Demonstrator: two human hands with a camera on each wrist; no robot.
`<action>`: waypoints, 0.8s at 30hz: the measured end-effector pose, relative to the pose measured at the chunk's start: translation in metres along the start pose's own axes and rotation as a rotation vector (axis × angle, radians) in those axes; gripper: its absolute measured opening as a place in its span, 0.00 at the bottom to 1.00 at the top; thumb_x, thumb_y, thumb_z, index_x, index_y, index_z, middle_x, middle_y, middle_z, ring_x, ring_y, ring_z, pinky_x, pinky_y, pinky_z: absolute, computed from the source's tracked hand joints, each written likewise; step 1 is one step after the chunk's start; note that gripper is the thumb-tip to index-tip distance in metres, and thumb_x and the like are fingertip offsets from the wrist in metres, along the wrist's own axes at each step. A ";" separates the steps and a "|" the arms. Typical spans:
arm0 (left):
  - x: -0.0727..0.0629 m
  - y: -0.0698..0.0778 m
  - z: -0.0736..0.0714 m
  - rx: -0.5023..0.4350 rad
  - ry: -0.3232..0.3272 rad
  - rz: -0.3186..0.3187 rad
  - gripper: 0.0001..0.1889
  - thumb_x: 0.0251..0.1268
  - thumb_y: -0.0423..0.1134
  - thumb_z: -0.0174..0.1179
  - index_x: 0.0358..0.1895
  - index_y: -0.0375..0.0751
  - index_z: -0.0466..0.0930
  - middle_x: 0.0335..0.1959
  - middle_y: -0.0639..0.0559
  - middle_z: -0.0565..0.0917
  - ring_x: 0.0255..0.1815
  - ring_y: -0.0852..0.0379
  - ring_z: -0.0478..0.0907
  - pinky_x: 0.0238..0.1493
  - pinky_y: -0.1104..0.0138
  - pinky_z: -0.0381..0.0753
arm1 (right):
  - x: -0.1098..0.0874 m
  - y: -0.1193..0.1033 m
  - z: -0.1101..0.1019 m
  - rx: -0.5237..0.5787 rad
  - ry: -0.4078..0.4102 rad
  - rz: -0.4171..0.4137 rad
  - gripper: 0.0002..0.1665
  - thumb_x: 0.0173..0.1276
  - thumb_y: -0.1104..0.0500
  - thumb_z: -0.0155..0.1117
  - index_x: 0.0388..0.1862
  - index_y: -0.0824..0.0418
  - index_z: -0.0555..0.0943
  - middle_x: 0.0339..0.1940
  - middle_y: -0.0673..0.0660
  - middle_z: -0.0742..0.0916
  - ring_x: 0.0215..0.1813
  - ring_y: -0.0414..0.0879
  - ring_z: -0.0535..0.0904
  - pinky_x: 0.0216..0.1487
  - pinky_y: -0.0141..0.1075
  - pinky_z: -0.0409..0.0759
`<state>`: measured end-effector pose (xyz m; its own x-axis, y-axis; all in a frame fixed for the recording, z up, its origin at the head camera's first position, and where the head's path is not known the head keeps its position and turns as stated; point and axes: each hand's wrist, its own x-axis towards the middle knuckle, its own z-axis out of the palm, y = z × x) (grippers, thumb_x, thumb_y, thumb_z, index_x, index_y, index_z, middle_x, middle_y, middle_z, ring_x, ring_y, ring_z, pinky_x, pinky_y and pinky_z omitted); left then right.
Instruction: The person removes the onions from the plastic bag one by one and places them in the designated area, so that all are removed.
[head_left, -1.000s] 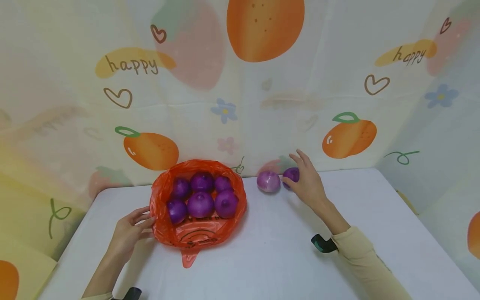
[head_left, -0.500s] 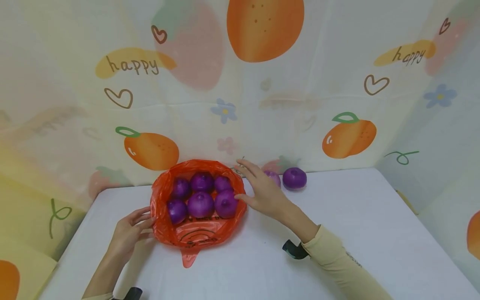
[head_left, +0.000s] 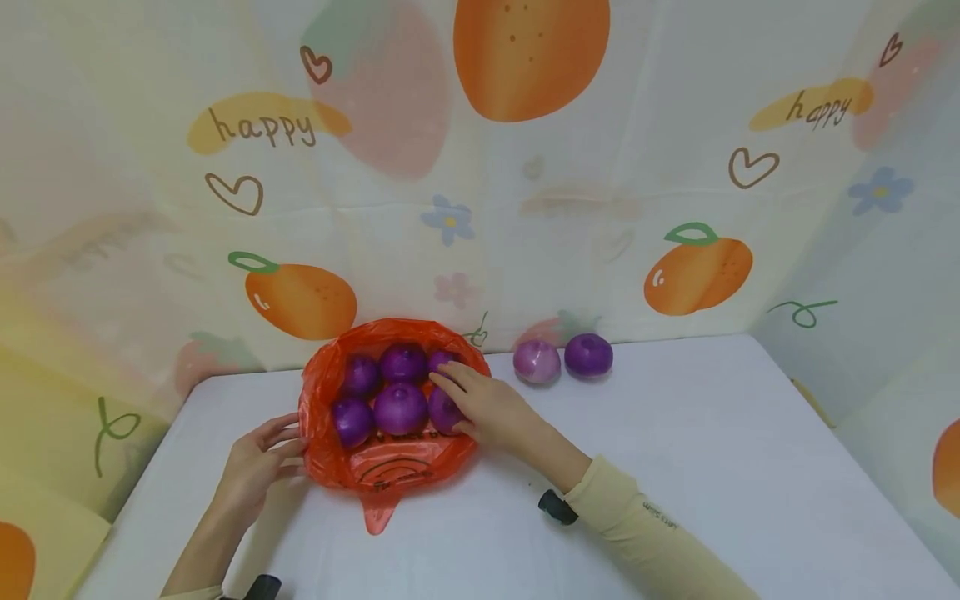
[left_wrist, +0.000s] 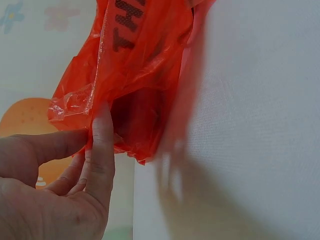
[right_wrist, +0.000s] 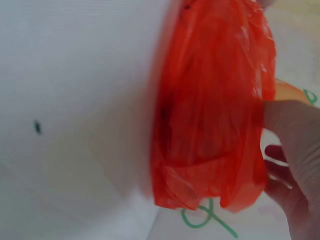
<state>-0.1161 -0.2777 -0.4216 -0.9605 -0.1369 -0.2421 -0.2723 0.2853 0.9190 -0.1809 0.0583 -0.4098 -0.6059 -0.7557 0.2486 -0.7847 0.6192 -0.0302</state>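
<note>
A red plastic bag [head_left: 318, 462] sits with its mouth open on the white table, several red onions [head_left: 401, 408] inside. My left hand [head_left: 251, 471] is at the bag's left side; in the left wrist view its thumb and forefinger pinch a fold of the bag [left_wrist: 145, 70]. Over the bag's right rim reaches my right hand [head_left: 498, 408], fingers spread to either side of the front right onion [head_left: 442, 410], which they partly hide. Whether they press on it cannot be told. The right wrist view shows this hand [right_wrist: 300, 155] beyond the bag's wall [right_wrist: 210, 115].
Two more onions, a paler one [head_left: 537, 362] and a dark purple one [head_left: 588, 357], lie at the back of the white table [head_left: 675, 433], right of the bag. A fruit-printed cloth [head_left: 525, 167] hangs directly behind the table's rear edge.
My right hand has left the dark purple onion at the back and moved left, past the paler one, into the bag's mouth. The left hand stays at the bag's left side.
</note>
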 end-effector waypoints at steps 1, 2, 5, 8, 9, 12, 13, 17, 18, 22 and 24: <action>0.000 0.000 -0.001 -0.002 -0.003 0.004 0.28 0.71 0.31 0.54 0.72 0.29 0.59 0.54 0.41 0.79 0.36 0.63 0.83 0.40 0.66 0.85 | 0.000 0.000 0.002 -0.043 -0.008 0.002 0.48 0.61 0.50 0.73 0.75 0.61 0.62 0.73 0.60 0.69 0.74 0.52 0.63 0.60 0.40 0.77; 0.000 0.000 -0.001 -0.005 -0.006 0.011 0.28 0.71 0.30 0.54 0.72 0.29 0.59 0.54 0.42 0.80 0.36 0.64 0.83 0.40 0.66 0.85 | 0.000 -0.001 0.004 -0.077 -0.014 0.005 0.49 0.60 0.49 0.74 0.75 0.62 0.62 0.73 0.61 0.69 0.74 0.53 0.63 0.61 0.41 0.77; 0.000 0.000 -0.003 -0.015 -0.019 0.030 0.28 0.71 0.30 0.54 0.72 0.28 0.59 0.52 0.45 0.81 0.37 0.65 0.82 0.39 0.66 0.85 | -0.002 -0.002 0.010 -0.124 -0.039 0.016 0.51 0.58 0.48 0.75 0.75 0.62 0.62 0.72 0.61 0.70 0.74 0.53 0.63 0.66 0.41 0.73; -0.001 0.000 -0.003 -0.021 -0.026 0.033 0.28 0.71 0.30 0.54 0.72 0.28 0.59 0.51 0.48 0.81 0.37 0.65 0.82 0.39 0.66 0.85 | -0.002 -0.002 0.015 -0.136 -0.067 0.022 0.51 0.58 0.49 0.76 0.75 0.62 0.62 0.72 0.61 0.71 0.74 0.53 0.64 0.69 0.41 0.68; -0.001 -0.001 -0.003 -0.025 -0.025 0.030 0.28 0.71 0.30 0.54 0.71 0.28 0.59 0.50 0.49 0.81 0.37 0.65 0.82 0.39 0.66 0.85 | -0.002 -0.002 0.017 -0.138 -0.075 0.023 0.51 0.58 0.49 0.76 0.75 0.62 0.62 0.72 0.61 0.71 0.74 0.53 0.64 0.70 0.41 0.67; 0.000 -0.002 -0.002 -0.034 -0.022 0.027 0.28 0.71 0.30 0.54 0.71 0.28 0.59 0.49 0.50 0.82 0.36 0.64 0.82 0.39 0.66 0.85 | 0.000 -0.002 0.020 -0.143 -0.090 0.027 0.50 0.58 0.50 0.76 0.75 0.61 0.63 0.71 0.61 0.72 0.73 0.53 0.66 0.71 0.41 0.66; 0.000 -0.002 -0.002 -0.034 -0.021 0.026 0.28 0.71 0.30 0.54 0.71 0.28 0.59 0.49 0.50 0.82 0.36 0.64 0.82 0.39 0.66 0.85 | 0.001 -0.003 0.021 -0.144 -0.091 0.029 0.49 0.58 0.50 0.76 0.74 0.61 0.64 0.71 0.60 0.72 0.72 0.53 0.66 0.71 0.41 0.66; 0.001 -0.003 -0.001 -0.029 -0.020 0.019 0.28 0.71 0.30 0.54 0.72 0.28 0.59 0.51 0.47 0.81 0.36 0.64 0.83 0.39 0.65 0.86 | 0.002 -0.003 0.024 -0.162 -0.077 0.032 0.48 0.58 0.50 0.75 0.73 0.62 0.65 0.70 0.60 0.73 0.71 0.53 0.68 0.71 0.41 0.66; 0.001 -0.003 0.000 -0.026 -0.019 0.017 0.28 0.71 0.30 0.54 0.72 0.28 0.59 0.52 0.46 0.81 0.36 0.64 0.83 0.39 0.65 0.85 | 0.002 -0.003 0.024 -0.167 -0.070 0.031 0.48 0.59 0.50 0.75 0.73 0.63 0.65 0.69 0.60 0.74 0.71 0.53 0.68 0.71 0.41 0.66; 0.001 -0.003 0.001 -0.022 -0.017 0.012 0.28 0.71 0.30 0.54 0.72 0.29 0.59 0.51 0.46 0.81 0.36 0.63 0.83 0.40 0.64 0.86 | 0.001 -0.004 0.022 -0.149 -0.032 0.024 0.48 0.59 0.50 0.75 0.73 0.65 0.64 0.70 0.60 0.73 0.72 0.53 0.67 0.71 0.41 0.65; 0.001 -0.003 0.001 -0.021 -0.018 0.013 0.28 0.71 0.30 0.53 0.72 0.29 0.59 0.52 0.45 0.81 0.36 0.63 0.83 0.40 0.64 0.86 | -0.001 -0.004 0.019 -0.104 -0.002 0.022 0.48 0.60 0.50 0.74 0.73 0.65 0.64 0.71 0.61 0.72 0.72 0.53 0.66 0.72 0.43 0.64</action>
<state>-0.1163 -0.2779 -0.4244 -0.9649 -0.1157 -0.2356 -0.2587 0.2669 0.9284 -0.1797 0.0523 -0.4278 -0.6235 -0.7417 0.2473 -0.7532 0.6546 0.0646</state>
